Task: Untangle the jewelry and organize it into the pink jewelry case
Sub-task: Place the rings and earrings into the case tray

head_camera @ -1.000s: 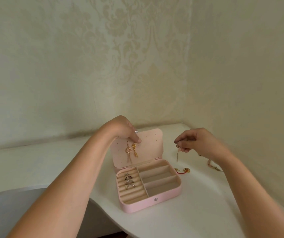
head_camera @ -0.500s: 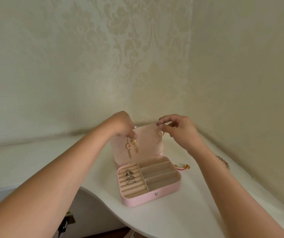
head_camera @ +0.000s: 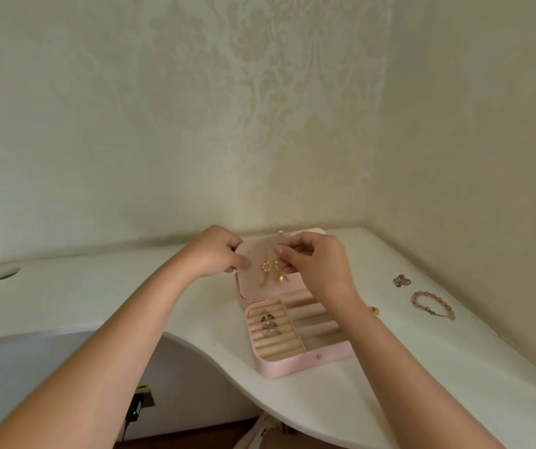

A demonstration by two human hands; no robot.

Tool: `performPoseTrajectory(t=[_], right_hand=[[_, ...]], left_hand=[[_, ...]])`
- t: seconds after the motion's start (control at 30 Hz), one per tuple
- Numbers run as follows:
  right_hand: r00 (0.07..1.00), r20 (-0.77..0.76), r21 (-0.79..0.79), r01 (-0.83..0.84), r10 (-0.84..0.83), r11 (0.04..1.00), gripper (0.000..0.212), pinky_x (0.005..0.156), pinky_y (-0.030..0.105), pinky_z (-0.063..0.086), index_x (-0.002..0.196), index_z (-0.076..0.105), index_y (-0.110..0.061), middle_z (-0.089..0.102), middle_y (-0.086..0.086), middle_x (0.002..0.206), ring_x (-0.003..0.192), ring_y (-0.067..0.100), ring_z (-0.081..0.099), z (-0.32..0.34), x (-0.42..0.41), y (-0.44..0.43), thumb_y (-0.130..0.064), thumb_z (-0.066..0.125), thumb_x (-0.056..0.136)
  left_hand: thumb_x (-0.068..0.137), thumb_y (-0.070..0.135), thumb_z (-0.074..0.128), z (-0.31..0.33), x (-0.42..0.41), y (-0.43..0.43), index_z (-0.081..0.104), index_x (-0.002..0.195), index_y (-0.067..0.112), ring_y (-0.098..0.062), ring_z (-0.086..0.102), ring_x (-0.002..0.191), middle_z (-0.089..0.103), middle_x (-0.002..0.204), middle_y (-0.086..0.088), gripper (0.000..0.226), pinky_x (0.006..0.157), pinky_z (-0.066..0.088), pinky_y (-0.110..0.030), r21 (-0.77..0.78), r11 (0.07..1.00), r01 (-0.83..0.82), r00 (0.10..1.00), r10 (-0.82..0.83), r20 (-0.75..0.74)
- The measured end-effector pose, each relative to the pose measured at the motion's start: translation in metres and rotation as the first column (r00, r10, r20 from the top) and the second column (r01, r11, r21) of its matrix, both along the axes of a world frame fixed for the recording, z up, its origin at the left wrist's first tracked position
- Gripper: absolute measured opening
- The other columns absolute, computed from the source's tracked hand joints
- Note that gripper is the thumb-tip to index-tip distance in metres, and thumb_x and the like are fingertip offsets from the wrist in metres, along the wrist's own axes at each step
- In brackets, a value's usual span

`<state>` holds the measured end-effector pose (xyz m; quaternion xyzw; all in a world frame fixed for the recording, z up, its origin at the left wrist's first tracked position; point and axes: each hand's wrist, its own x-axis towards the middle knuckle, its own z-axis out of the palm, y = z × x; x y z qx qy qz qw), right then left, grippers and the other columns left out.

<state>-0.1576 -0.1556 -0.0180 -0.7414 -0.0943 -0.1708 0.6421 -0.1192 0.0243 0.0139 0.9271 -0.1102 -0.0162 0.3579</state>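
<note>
Pink leatherette, the jewelry case (head_camera: 296, 362) sits open on the white desk (head_camera: 454, 367) with its lid (head_camera: 253, 286) stood up and facing the person. The left hand (head_camera: 218, 254) grips the lid's left edge, fingers curled behind it and thumb on the perforated inner face. The right hand (head_camera: 318, 264) has thumb and forefinger closed in a pinch at the top of a gold drop earring (head_camera: 281, 277) against that face; whether its post is seated in a hole is hidden by the fingertips.

The likeliest slip is a post that misses its hole; if released too soon, the earring would probably drop into the tray or onto the desk. Its dangle hangs just beside the hoop-topped earring (head_camera: 265, 270), so a sideways tug could knot the two. Pressing hard without the left hand's bracing might fold the lid back or scoot the light case. The right forearm crosses over the tray's open compartments and near the rings (head_camera: 268, 322) in their rolls; a careless withdrawal could catch them.

A pink beaded bracelet (head_camera: 432, 307), a small dark chain (head_camera: 402, 280) and a red-and-gold piece (head_camera: 374, 310) lie on the desk, not yet stowed.
</note>
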Motion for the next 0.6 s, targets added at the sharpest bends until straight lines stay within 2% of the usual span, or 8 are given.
performPoseTrajectory(t=[0.03,0.13,0.23,0.37,0.47,0.6], right_hand=[[1.0,-0.003,-0.01,0.004,-0.004,1.0,0.009,0.059,0.023,0.055,0.078,0.071,-0.008,0.068,0.007,0.064,0.057,0.012,0.062,-0.002,0.0,0.007,0.001,0.07,0.082],[0.999,-0.011,-0.04,0.043,-0.044,0.998,0.016,0.066,0.029,0.057,0.076,0.072,-0.016,0.07,0.005,0.068,0.062,0.015,0.067,-0.006,0.005,0.023,-0.002,0.07,0.082],[0.994,0.004,-0.06,0.105,-0.105,0.993,0.02,0.075,0.039,0.058,0.073,0.072,-0.024,0.071,-0.001,0.069,0.07,0.018,0.069,-0.008,0.007,0.034,-0.006,0.071,0.081],[0.985,0.03,-0.085,0.169,-0.167,0.982,0.007,0.069,0.025,0.053,0.081,0.076,-0.014,0.07,-0.005,0.069,0.064,0.006,0.063,-0.011,0.006,0.045,-0.009,0.07,0.081],[0.977,0.062,-0.11,0.209,-0.204,0.972,0.005,0.069,0.022,0.052,0.081,0.075,-0.014,0.07,-0.009,0.072,0.068,0.005,0.064,-0.013,0.006,0.048,-0.012,0.071,0.08],[0.966,0.113,-0.161,0.248,-0.231,0.955,0.005,0.065,0.015,0.047,0.076,0.072,-0.018,0.064,-0.018,0.065,0.061,-0.001,0.058,-0.017,0.005,0.051,-0.013,0.072,0.078]], left_hand=[[0.08,0.001,0.072,-0.003,-0.001,0.003,0.071,0.083,0.002,-0.018,0.059,0.067,0.065,0.076,-0.012,0.003,0.072,0.053,-0.029,-0.067,0.998,0.003,1.0,-0.004,-0.017],[0.084,-0.006,0.065,-0.009,-0.004,0.003,0.068,0.093,-0.006,-0.012,0.063,0.064,0.066,0.079,-0.015,0.01,0.06,0.052,-0.014,-0.227,0.974,0.027,0.999,-0.035,-0.032],[0.084,-0.012,0.061,-0.012,-0.005,0.003,0.067,0.098,-0.002,-0.003,0.064,0.056,0.068,0.074,-0.007,0.019,0.058,0.053,-0.015,-0.327,0.945,0.031,0.999,-0.032,0.003],[0.083,-0.016,0.06,-0.013,-0.004,0.006,0.068,0.089,0.007,-0.003,0.064,0.056,0.069,0.061,0.005,0.025,0.062,0.054,-0.019,-0.354,0.934,0.056,0.998,-0.051,0.022],[0.084,-0.016,0.059,-0.013,-0.005,0.007,0.067,0.082,0.013,-0.001,0.064,0.054,0.068,0.058,0.008,0.03,0.061,0.054,-0.018,-0.373,0.926,0.053,0.999,-0.054,0.007],[0.085,-0.014,0.06,-0.014,-0.004,0.007,0.067,0.084,0.014,-0.001,0.063,0.053,0.068,0.057,0.009,0.029,0.063,0.055,-0.019,-0.373,0.926,0.058,0.998,-0.058,0.009]])
